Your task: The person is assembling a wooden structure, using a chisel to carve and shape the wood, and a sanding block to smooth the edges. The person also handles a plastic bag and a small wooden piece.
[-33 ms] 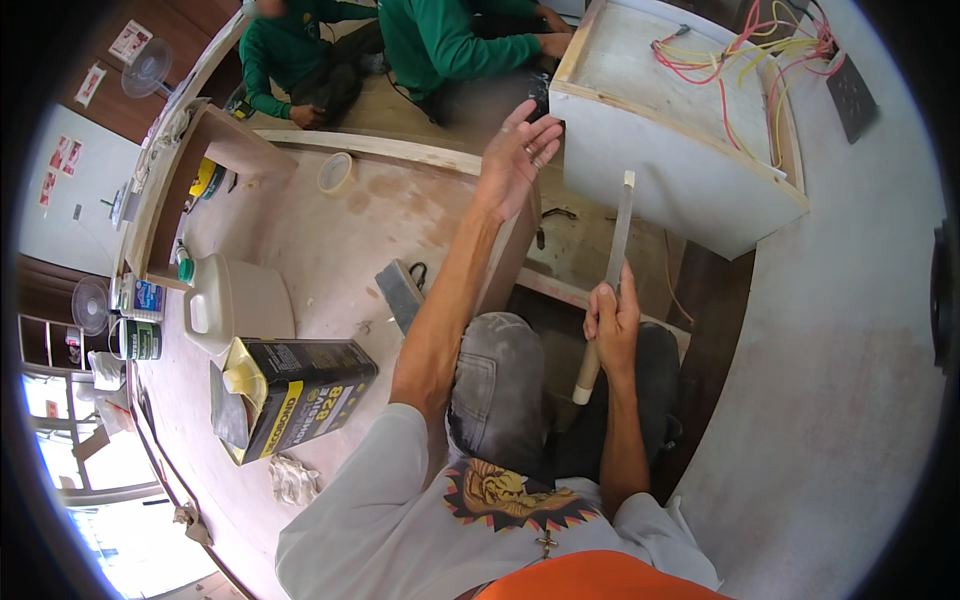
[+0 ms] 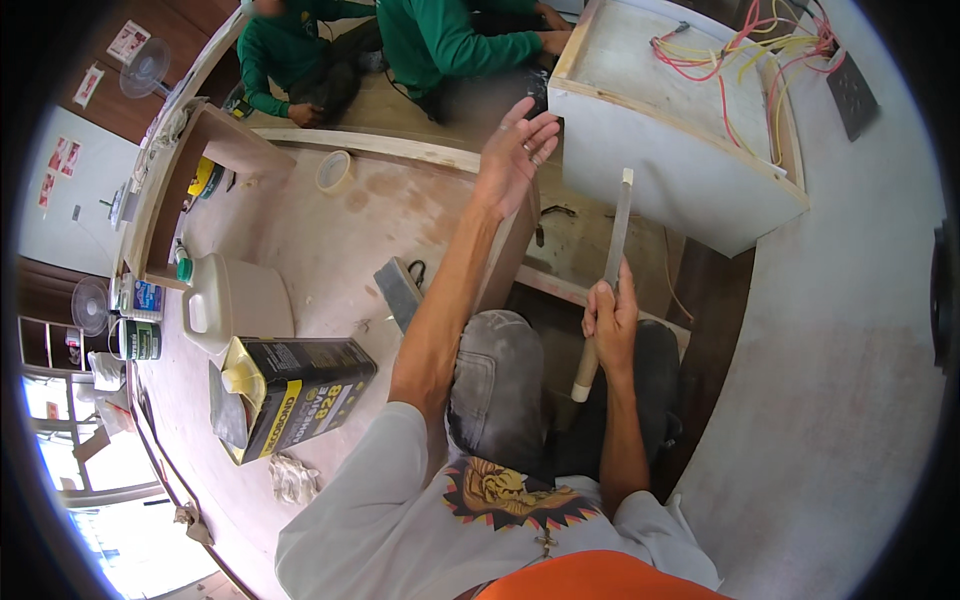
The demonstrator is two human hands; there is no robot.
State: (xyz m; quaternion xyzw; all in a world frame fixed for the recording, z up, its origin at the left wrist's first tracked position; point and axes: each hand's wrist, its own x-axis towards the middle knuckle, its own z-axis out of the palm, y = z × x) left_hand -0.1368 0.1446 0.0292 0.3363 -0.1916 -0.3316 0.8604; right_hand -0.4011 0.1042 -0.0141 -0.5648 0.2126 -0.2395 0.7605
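the right hand is gripping one long flat metal file with a pale handle, holding it upright and clear of any surface, so filing is not yet underway. the left hand is reaching open-fingered, empty, just beside the one white wooden cabinet box ahead of it. one black-and-yellow adhesive tin is lying well to its left.

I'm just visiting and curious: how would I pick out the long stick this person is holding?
Start at the big pale box with red and yellow wires inside it, at top right. Just below its near face, the right hand grips a chisel pointing up toward the box. It is the only long, thin thing there: a flat grey blade above a pale round handle.
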